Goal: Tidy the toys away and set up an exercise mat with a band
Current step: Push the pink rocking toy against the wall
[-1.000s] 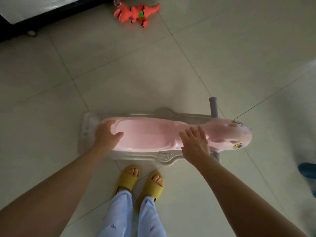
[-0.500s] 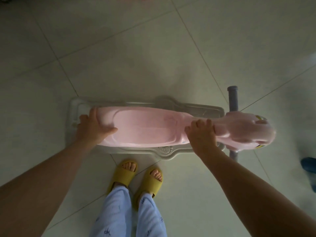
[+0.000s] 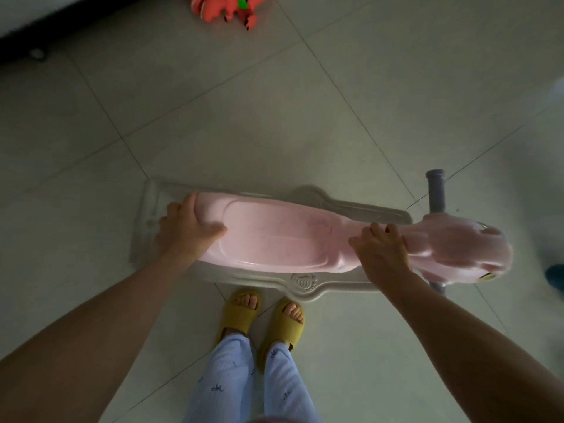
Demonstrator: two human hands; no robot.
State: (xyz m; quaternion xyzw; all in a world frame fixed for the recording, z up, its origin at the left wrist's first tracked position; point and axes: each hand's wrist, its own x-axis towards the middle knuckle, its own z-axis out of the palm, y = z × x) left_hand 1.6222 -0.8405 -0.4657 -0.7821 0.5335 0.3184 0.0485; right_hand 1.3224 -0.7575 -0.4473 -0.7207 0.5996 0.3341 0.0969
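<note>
A pink ride-on rocking toy (image 3: 274,236) on a grey base (image 3: 302,282) lies across the tiled floor in front of my feet, its head to the right with a grey handle bar (image 3: 435,190) sticking out. My left hand (image 3: 186,230) grips the rear end of the pink seat. My right hand (image 3: 381,251) is closed over the narrow neck just behind the head. An orange-red dinosaur toy (image 3: 232,9) lies on the floor at the top edge.
My feet in yellow slippers (image 3: 262,315) stand right against the toy's near side. A dark furniture edge (image 3: 36,35) runs along the top left. A dark blue object (image 3: 554,276) shows at the right edge. Pale tiled floor surrounds the toy.
My right hand closed over the toy's neck and my left shifted to the seat's rear end. The toy sits further right in view, and the dinosaur left the view and returned.
</note>
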